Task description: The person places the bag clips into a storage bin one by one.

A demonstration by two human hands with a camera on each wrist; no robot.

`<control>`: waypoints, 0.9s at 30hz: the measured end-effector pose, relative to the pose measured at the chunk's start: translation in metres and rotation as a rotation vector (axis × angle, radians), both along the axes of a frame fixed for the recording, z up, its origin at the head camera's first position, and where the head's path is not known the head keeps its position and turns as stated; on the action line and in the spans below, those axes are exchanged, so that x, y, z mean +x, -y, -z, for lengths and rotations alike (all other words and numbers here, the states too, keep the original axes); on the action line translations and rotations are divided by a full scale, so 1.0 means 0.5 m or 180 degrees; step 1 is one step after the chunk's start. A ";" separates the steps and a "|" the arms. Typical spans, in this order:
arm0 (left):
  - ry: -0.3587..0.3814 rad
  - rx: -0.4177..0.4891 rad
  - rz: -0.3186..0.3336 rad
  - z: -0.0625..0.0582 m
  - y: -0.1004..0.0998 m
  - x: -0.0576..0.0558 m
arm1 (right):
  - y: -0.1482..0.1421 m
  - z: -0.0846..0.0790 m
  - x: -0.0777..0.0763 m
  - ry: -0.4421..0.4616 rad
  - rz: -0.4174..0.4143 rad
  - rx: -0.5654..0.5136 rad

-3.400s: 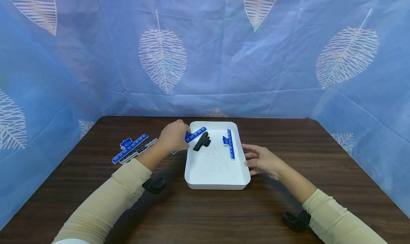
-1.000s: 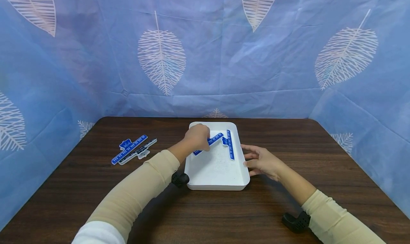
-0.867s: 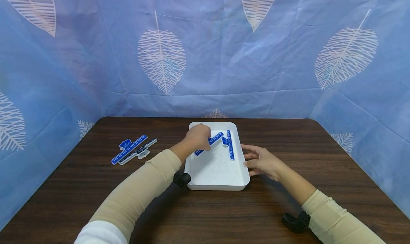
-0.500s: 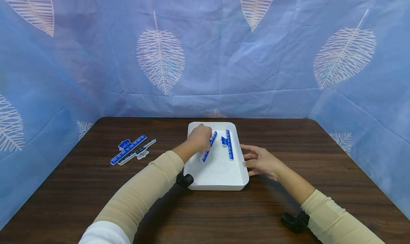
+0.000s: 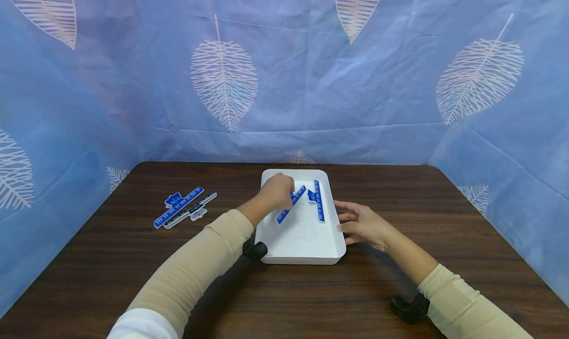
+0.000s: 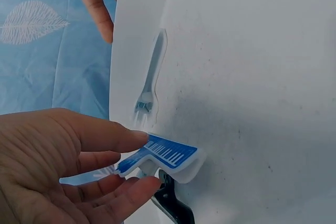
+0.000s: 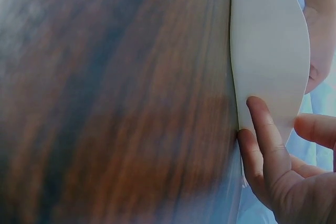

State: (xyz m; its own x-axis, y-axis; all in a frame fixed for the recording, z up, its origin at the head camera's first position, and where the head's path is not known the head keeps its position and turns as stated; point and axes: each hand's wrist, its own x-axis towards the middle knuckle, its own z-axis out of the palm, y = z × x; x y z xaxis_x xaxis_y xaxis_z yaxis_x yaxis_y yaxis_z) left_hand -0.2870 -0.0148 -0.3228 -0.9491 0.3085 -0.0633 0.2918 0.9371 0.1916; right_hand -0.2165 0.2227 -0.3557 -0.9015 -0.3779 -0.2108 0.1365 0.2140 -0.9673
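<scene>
My left hand [image 5: 277, 190] is over the left part of a shallow white tray [image 5: 306, 256]. Its thumb and fingers pinch a blue clip with a piano-key print [image 6: 170, 150], its long bar slanting across the tray in the head view. Just under that clip, the left wrist view shows a black clip [image 6: 176, 203]; the hand hides it from the head camera. A second blue piano-key clip [image 5: 319, 201] lies along the tray's right side. My right hand [image 5: 366, 225] rests at the tray's right wall, fingertips on its outside and thumb right at the rim.
Left of the tray, another blue piano-key clip [image 5: 179, 208] lies on the dark wooden table [image 5: 293, 299], beside a white clip with black keys [image 5: 191, 211]. A blue curtain with leaf prints [image 5: 284, 92] stands behind the table.
My left hand has carried the blue clip rightward from the tray's left edge to inside it, then turned it to a steeper slant. The black clip became hidden. My right hand stays put.
</scene>
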 end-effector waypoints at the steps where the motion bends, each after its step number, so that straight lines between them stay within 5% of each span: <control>1: -0.0015 -0.0002 0.0008 0.000 0.000 0.000 | 0.000 0.000 0.000 0.0001 0.0002 0.0011; 27: -0.0224 0.0133 0.0118 -0.026 0.037 0.041 | 0.000 -0.002 0.004 0.0001 -0.0033 -0.0083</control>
State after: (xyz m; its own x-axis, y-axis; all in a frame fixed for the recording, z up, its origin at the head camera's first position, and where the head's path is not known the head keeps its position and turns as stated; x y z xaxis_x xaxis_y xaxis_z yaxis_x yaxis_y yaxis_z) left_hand -0.2666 -0.0331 -0.3096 -0.9386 0.3446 0.0169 0.3404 0.9170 0.2080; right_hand -0.2143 0.2226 -0.3547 -0.8974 -0.3927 -0.2012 0.1348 0.1902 -0.9724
